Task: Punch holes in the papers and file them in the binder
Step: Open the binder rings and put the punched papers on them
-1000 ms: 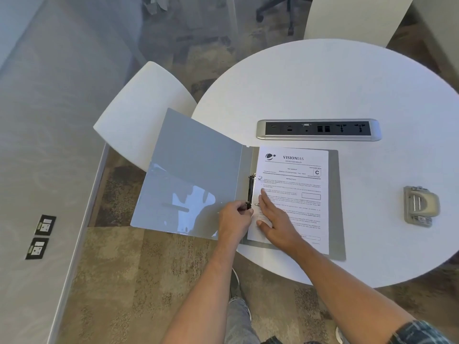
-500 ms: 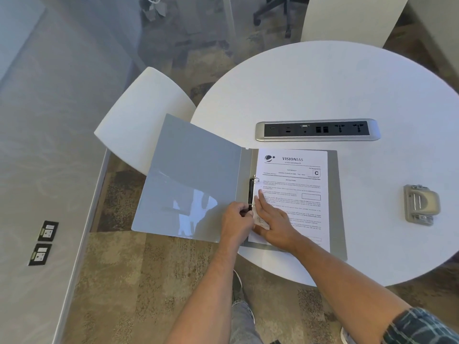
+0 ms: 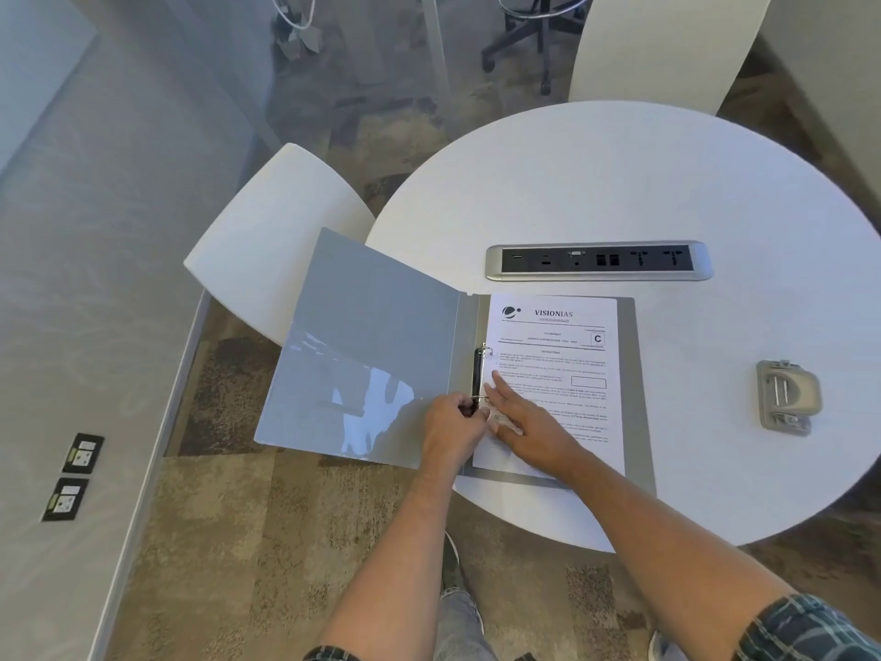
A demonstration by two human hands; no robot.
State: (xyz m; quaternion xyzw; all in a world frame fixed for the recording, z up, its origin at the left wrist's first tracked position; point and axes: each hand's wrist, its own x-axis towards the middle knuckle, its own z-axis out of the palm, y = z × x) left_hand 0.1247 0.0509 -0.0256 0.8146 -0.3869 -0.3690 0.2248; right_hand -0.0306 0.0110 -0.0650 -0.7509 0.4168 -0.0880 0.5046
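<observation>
Where the fingers meet the rings, I note the left hand point(image 3: 453, 434) curled around the lower end of the ring clip point(image 3: 478, 378), pinching it. I see the right hand point(image 3: 527, 429) lying flat on the paper point(image 3: 567, 369), fingers straight and together, tips beside the rings. That printed sheet sits inside the open grey binder point(image 3: 376, 345), on its right half, at the round table's point(image 3: 667, 193) near edge. I record the hole punch point(image 3: 787, 397) well apart to the right, and a socket strip point(image 3: 598, 262) beyond the binder.
</observation>
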